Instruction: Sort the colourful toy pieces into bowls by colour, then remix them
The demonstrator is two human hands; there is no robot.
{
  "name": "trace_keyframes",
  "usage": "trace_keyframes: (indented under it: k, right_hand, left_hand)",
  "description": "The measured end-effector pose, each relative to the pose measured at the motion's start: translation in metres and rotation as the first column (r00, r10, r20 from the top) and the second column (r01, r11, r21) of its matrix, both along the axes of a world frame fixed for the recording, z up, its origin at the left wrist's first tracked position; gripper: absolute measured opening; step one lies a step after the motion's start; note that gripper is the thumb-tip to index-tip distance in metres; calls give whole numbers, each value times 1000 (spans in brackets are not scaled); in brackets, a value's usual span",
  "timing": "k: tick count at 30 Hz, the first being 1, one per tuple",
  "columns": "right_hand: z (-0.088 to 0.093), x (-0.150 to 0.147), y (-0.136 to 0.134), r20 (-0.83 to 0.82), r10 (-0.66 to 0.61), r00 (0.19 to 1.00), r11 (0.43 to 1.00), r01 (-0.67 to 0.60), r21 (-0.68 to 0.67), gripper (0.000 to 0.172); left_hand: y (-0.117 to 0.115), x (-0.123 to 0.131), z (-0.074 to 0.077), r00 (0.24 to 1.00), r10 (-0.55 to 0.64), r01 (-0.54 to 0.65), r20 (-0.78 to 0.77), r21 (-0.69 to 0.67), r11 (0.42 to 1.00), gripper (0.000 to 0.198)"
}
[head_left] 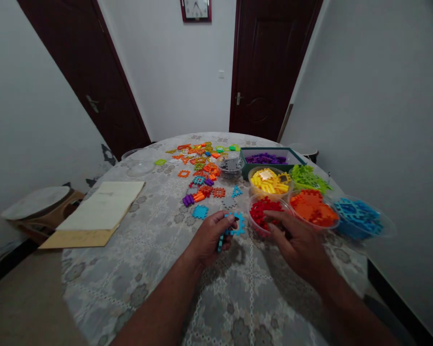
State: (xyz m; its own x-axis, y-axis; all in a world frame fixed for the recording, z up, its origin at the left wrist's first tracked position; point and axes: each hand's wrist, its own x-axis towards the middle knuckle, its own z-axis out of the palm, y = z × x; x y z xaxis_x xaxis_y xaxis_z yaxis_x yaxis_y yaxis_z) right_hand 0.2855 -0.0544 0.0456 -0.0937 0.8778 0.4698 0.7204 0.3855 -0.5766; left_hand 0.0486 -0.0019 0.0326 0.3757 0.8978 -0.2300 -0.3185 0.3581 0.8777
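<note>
My left hand [213, 235] is closed on blue interlocking plastic pieces. One of them, a square frame with notched edges [240, 224], stands out beyond my thumb, and another shows edge-on below the fingers. My right hand [299, 240] is over the near right side of a clear bowl of red pieces [261, 211], thumb and forefinger apart, and I see nothing between them. A flat blue square piece [200, 212] lies on the table beyond my left hand.
Bowls of yellow [270, 185], orange [315, 209], blue [359, 218], green [310, 179] and grey pieces [231, 166] stand nearby, with a box of purple pieces [267, 158] behind. Loose pieces [202, 161] are scattered mid-table. Paper sheets [103, 206] overhang the left edge.
</note>
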Motion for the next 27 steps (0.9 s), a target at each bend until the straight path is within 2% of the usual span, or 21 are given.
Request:
trace_keyframes:
  k: [3,6,10,13,18,20,23,25,27]
  right_hand:
    - [-6,-23,-9,9,186,982,982,-186,-23,36]
    - [-10,-38,-13,3,268,963,963,-268,-17,30]
    - [-9,-40,-9,-120,211,970,976,-216,-27,15]
    - [-6,-39,-8,-206,183,961,980,-196,-41,14]
    - [1,-35,-7,-191,193,962,981,-195,9,18]
    - [9,-20,-3,-212,88,973,996,-85,23,18]
    - [23,29,6,-313,-190,931,978,207,23,31]
    - [29,73,10,-375,-389,842,899,436,48,44]
    - [30,117,12,-393,-559,730,772,631,74,45]
  left_hand:
    - [-3,2,1,997,-71,72,-41,30,997,41]
    - [-5,3,2,988,-125,131,-92,61,990,40]
    - [-6,3,1,975,-179,188,-128,62,980,43]
    - [-6,3,0,969,-209,218,-136,60,974,44]
    - [-4,3,-1,971,-154,167,-186,56,984,48]
    - [-1,2,0,979,-84,89,-187,20,996,50]
    - [3,1,1,984,67,-73,-164,-37,997,49]
    - [6,-1,2,985,138,-148,-104,-98,984,45]
    - [8,-3,3,984,175,-176,-21,-167,970,40]
